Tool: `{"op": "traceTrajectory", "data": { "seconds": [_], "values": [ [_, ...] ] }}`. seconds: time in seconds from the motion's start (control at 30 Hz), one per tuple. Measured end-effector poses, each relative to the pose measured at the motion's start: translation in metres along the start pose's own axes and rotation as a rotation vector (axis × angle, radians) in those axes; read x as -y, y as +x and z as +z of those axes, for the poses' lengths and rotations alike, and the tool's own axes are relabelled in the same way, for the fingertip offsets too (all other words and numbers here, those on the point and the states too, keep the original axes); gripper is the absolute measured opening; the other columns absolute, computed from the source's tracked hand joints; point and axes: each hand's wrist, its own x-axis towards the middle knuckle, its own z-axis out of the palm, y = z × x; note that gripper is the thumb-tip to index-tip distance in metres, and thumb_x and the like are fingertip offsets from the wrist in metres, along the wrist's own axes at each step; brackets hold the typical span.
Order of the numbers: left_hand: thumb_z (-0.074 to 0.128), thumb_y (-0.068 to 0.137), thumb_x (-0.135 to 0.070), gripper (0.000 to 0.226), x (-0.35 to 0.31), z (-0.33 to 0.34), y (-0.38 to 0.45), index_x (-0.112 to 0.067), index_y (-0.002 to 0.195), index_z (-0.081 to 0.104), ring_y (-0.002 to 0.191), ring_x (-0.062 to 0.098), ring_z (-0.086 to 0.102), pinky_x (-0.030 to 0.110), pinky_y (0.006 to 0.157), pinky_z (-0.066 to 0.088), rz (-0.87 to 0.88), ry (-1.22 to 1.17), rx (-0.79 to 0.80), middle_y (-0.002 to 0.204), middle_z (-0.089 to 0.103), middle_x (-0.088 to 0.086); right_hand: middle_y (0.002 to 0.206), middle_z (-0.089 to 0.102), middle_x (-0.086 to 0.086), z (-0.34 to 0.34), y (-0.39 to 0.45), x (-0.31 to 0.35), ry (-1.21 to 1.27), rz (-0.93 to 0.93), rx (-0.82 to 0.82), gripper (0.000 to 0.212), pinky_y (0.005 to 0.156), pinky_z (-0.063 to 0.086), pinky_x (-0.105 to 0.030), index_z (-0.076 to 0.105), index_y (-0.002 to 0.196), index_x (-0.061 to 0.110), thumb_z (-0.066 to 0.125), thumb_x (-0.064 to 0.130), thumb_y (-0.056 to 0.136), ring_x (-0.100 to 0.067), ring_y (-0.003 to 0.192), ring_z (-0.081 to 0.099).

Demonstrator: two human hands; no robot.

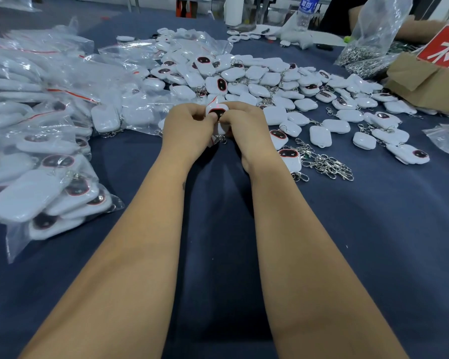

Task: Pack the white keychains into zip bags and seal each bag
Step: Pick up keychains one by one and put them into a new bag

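Observation:
Both hands meet above the middle of the blue table. My left hand [189,125] and my right hand [240,123] pinch one white keychain [217,110] between them; it sits inside a small clear zip bag with a red strip, and its metal clasp hangs below. Beyond and to the right lies a big pile of loose white keychains [267,79] with dark oval faces. Filled zip bags [49,177] are heaped along the left side.
Loose metal clasps [327,164] lie right of my right forearm. A cardboard box [425,79] with a red sign stands at the right edge, and a bag of metal rings [366,55] behind it. A water bottle [306,11] and another person's arm are at the back.

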Motion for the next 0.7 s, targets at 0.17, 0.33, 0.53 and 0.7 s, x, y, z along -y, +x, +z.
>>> {"op": "traceTrajectory", "data": {
  "seconds": [0.17, 0.33, 0.53, 0.7],
  "values": [
    [0.057, 0.090, -0.017, 0.025, -0.002, -0.001, -0.002, -0.026, 0.070, 0.069, 0.042, 0.008, 0.052, 0.017, 0.048, 0.042, -0.031, -0.047, 0.025, 0.046, 0.059, -0.007, 0.071, 0.069, -0.011, -0.001, 0.001, 0.000, 0.008, -0.006, 0.005, 0.030, 0.079, 0.056, -0.043, 0.073, 0.090, 0.003, 0.048, -0.009, 0.079, -0.024, 0.068, 0.065],
    [0.052, 0.082, -0.010, 0.022, -0.003, 0.000, -0.001, -0.014, 0.069, 0.069, 0.043, 0.012, 0.051, 0.016, 0.044, 0.040, -0.070, -0.109, 0.020, 0.052, 0.061, -0.001, 0.080, 0.071, -0.011, 0.000, -0.002, 0.000, -0.032, -0.046, -0.001, 0.020, 0.086, 0.057, -0.045, 0.072, 0.092, 0.005, 0.056, -0.002, 0.085, -0.024, 0.077, 0.067],
    [0.049, 0.082, -0.014, 0.029, -0.001, 0.006, -0.004, -0.032, 0.080, 0.071, 0.061, 0.007, 0.060, 0.027, 0.068, 0.050, -0.015, 0.006, -0.037, 0.064, 0.067, -0.016, 0.096, 0.063, 0.002, 0.005, -0.003, 0.000, -0.119, -0.092, -0.136, 0.019, 0.073, 0.048, -0.024, 0.062, 0.109, 0.014, 0.050, 0.011, 0.095, -0.010, 0.082, 0.058],
    [0.053, 0.087, -0.015, 0.032, -0.002, 0.012, -0.008, -0.029, 0.108, 0.072, 0.095, 0.016, 0.062, 0.027, 0.078, 0.045, 0.094, 0.230, -0.054, 0.103, 0.070, -0.007, 0.096, 0.064, -0.001, -0.006, -0.014, 0.010, -0.146, -0.100, -0.188, 0.016, 0.071, 0.050, -0.033, 0.056, 0.091, 0.027, 0.049, 0.013, 0.094, -0.026, 0.086, 0.063]
  ]
}}
